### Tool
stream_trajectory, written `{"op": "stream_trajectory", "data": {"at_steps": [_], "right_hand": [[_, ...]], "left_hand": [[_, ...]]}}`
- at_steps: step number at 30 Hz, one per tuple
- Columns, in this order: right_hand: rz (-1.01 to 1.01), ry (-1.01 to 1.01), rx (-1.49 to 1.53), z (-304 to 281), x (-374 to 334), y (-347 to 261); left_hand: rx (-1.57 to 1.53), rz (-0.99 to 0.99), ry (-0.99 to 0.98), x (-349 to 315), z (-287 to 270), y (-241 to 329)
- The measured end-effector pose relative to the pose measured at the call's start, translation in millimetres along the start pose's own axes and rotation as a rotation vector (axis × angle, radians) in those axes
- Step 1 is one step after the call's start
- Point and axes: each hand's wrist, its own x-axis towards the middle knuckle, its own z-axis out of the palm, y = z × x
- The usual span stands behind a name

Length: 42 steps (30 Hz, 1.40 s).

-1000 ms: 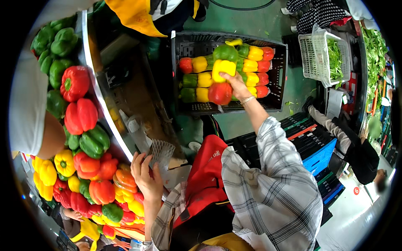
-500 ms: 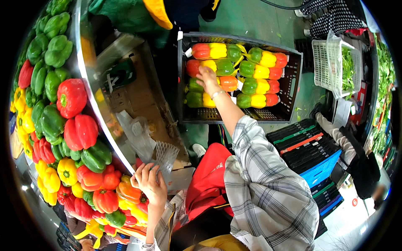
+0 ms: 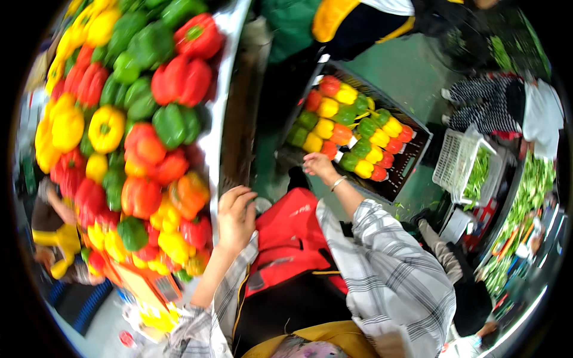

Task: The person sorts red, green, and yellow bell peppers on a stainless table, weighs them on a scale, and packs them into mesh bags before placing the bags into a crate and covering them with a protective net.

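My left hand (image 3: 236, 218) is raised beside the silver-edged pepper stand, fingers loosely bent and apart, with nothing seen in it. My right hand (image 3: 320, 166) is at the near edge of a black plastic crate (image 3: 413, 156), its fingers slightly curled and no object visible in them. Inside the crate lie packs of bell peppers (image 3: 326, 108) in rows, each mixing red, yellow and green. Loose bell peppers (image 3: 181, 80) in red, green, yellow and orange are heaped on the stand to my left.
A white basket (image 3: 455, 164) with green vegetables stands right of the crate. Beyond it runs a stand of leafy greens (image 3: 518, 206). Another person in dark trousers (image 3: 352, 30) is at the far side, and one in patterned trousers (image 3: 483, 98) at the right. The stand's metal edge (image 3: 230, 89) runs along my left.
My right hand has drawn back from the packs to the crate's near edge. The view has turned left, bringing the pepper heap closer to the middle. My left hand stays raised near the stand.
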Motion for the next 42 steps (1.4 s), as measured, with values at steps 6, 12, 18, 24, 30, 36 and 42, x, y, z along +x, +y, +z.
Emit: {"op": "stream_trajectory", "data": {"at_steps": [6, 12, 18, 24, 30, 36, 42], "right_hand": [[-0.158, -0.114, -0.045, 48, -6, -17], [-0.440, 0.023, -0.368, 96, -7, 29], [-0.103, -0.175, -0.018, 103, -33, 83], [-0.072, -0.250, 0.049, 90, 19, 102], [-0.041, -0.357, 0.229, 79, 47, 113], [-0.034, -0.415, 0.196, 78, 62, 120], [-0.389, -0.121, -0.317, 90, 20, 98]], "left_hand": [[-0.251, -0.295, -0.130, -80, 28, -17], [-0.361, -0.718, -0.232, -170, 116, -108], [-0.699, -1.357, 0.059, -205, 194, -246], [-1.077, -1.766, 0.531, -200, 247, -383], [-1.268, -1.805, 0.831, -180, 272, -457], [-1.125, -1.681, 0.923, -190, 252, -533], [-1.135, -1.211, 1.052, -94, 260, -318]]}}
